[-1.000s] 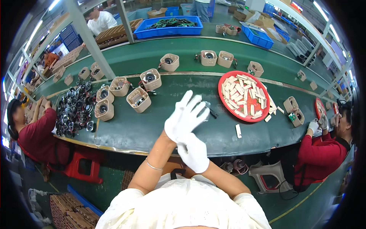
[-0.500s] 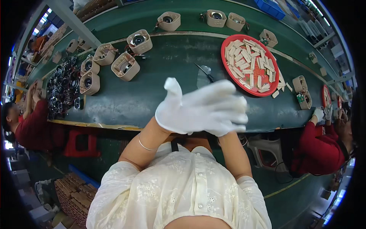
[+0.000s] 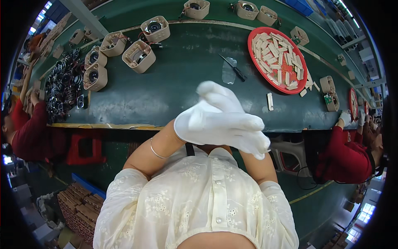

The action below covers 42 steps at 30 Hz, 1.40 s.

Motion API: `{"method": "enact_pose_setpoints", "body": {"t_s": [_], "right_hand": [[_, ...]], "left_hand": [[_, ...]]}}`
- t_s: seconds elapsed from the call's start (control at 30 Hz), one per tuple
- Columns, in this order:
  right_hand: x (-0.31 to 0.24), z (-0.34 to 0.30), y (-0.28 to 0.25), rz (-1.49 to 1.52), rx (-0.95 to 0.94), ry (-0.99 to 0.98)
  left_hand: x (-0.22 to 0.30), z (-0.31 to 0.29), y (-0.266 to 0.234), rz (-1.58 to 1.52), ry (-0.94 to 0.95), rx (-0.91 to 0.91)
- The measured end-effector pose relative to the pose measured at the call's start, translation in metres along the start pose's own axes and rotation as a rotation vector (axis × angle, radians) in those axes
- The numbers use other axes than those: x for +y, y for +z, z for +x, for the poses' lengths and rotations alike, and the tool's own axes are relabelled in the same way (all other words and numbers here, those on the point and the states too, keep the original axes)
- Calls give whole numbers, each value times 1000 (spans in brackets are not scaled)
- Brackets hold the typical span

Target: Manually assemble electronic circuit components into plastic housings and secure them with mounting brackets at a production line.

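Both my hands wear white cloth gloves and are crossed over each other just off the table's near edge. My left hand (image 3: 226, 124) lies on top, its fingers reaching rightward and bending down around my right hand near the wrist. My right hand (image 3: 217, 94) is mostly hidden behind it; what look like its fingers stretch up and to the left. No part or tool shows in either hand. Beyond them, a black-handled screwdriver (image 3: 239, 73) rests partly on a clear plastic piece (image 3: 228, 74). A single cream strip-shaped piece (image 3: 270, 102) lies right of my hands.
A red round tray (image 3: 251, 45) holds many cream strips, with several spilled beside it. Beige speaker housings (image 3: 139, 57) stand at left and along the back. A pile of black speakers (image 3: 62, 89) lies far left. Co-workers (image 3: 348, 155) sit at both sides.
My hands have folded closer together, the left fingers now bent downward instead of spread. The view has tilted, so the table appears higher, and the lone cream strip has come into sight.
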State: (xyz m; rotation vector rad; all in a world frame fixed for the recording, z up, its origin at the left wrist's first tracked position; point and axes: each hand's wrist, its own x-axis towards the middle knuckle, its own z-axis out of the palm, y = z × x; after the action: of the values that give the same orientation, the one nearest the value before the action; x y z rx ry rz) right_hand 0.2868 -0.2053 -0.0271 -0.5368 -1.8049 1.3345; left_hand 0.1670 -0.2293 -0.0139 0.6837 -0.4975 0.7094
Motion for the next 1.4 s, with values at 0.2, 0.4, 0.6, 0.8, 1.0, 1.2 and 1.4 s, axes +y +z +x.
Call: {"method": "enact_pose_setpoints", "body": {"t_s": [0.2,0.4,0.6,0.8,1.0,1.2,1.4], "right_hand": [[52,7,56,589,-125,525],[5,7,47,146,228,719],[-17,21,38,-352,251,41],[-3,21,32,315,277,439],[11,35,27,-739,353,-280],[-22,66,30,-1303,-175,-184],[-16,7,68,-806,-570,-390]], "left_hand": [[23,19,18,272,23,234],[61,6,-23,733,574,821],[69,6,-24,1037,452,1310],[66,-3,-31,736,331,1520],[57,-15,-52,962,129,1564],[39,-42,-84,1744,-140,1191],[75,-28,-60,-85,316,887]]}}
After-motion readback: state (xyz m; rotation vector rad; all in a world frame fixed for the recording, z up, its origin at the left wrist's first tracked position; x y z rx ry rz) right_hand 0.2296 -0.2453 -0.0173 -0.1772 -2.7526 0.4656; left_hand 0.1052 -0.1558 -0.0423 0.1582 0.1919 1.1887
